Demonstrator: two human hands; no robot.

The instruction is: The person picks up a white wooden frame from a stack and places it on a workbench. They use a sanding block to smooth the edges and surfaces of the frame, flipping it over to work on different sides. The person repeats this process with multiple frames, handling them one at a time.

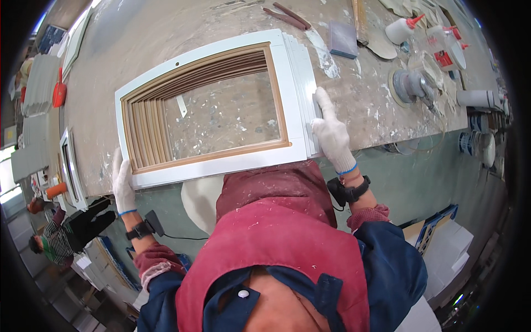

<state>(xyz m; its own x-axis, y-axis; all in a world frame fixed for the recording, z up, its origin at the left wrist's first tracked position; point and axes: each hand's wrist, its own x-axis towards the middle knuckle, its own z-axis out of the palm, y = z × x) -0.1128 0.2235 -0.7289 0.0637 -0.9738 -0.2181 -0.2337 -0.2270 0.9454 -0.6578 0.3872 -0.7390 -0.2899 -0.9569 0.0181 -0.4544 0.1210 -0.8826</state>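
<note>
A stack of white rectangular frames (215,166) with brown inner edges and a large opening lies at the near edge of the workbench, its top rail slightly arched. My left hand (123,181), in a white knitted glove, rests against the stack's left near corner with its fingers stretched out. At the right side of the stack is my gloved right hand (333,137), its index finger pointing away from me and the other fingers bent. A dark grey sliver shows between that hand and the frames; what it belongs to is mostly hidden.
On the paint-spotted workbench (221,122) lie a grey block (343,40), glue bottles with red tips (399,30) and a round sander (410,86). Brown sticks (286,16) are at the back. A person (58,238) is beyond the left end.
</note>
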